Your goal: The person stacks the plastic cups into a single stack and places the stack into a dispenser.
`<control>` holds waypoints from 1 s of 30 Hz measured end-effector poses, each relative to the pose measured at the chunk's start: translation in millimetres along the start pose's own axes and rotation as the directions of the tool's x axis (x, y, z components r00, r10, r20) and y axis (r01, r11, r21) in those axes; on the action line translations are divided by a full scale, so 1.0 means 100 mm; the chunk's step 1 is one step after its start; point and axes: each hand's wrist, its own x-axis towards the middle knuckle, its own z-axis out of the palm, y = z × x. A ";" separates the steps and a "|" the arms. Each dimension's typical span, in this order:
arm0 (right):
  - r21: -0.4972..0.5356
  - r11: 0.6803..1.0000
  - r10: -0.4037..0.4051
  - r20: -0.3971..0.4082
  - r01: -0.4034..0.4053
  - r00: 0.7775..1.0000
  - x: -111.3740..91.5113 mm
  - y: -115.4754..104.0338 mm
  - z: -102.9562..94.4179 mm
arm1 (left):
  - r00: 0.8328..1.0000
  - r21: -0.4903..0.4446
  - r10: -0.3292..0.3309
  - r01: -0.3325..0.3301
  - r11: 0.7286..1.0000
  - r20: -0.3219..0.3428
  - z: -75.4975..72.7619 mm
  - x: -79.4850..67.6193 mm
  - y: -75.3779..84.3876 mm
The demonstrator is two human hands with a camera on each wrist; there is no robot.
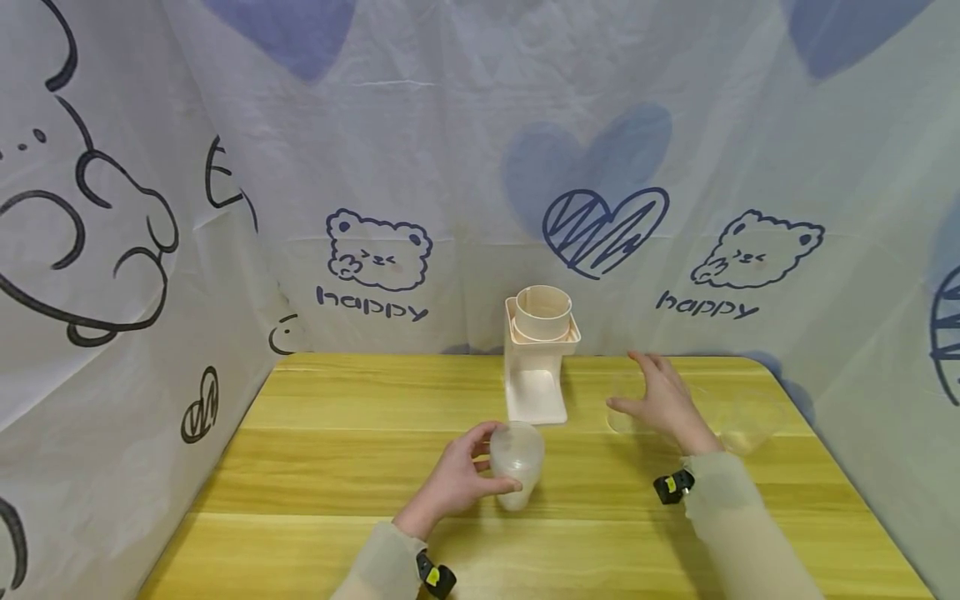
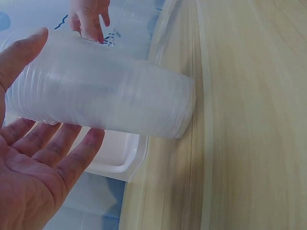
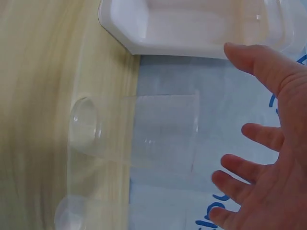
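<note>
A stack of clear plastic cups [image 1: 517,458] stands upright near the middle of the table. My left hand [image 1: 461,479] holds it from the side, and in the left wrist view the thumb and fingers lie on opposite sides of the stack [image 2: 110,86]. Off to the right, my right hand [image 1: 663,404] is spread beside a single clear plastic cup [image 3: 163,132] standing on the table. Its fingers [image 3: 261,136] are apart from that cup in the right wrist view and hold nothing. Being transparent, the single cup is faint in the head view.
Behind the stack stands a white cup dispenser [image 1: 536,396] with a round tube on top. More clear cups [image 1: 746,425] stand at the table's right side. A printed cloth [image 1: 480,167] hangs along the back edge of the wooden table [image 1: 360,392].
</note>
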 end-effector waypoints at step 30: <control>0.044 0.994 -0.107 0.079 0.104 0.991 -0.02 0.03 0.20 | 1.000 -0.022 -0.014 0.014 1.000 -0.014 0.02 0.00 0.01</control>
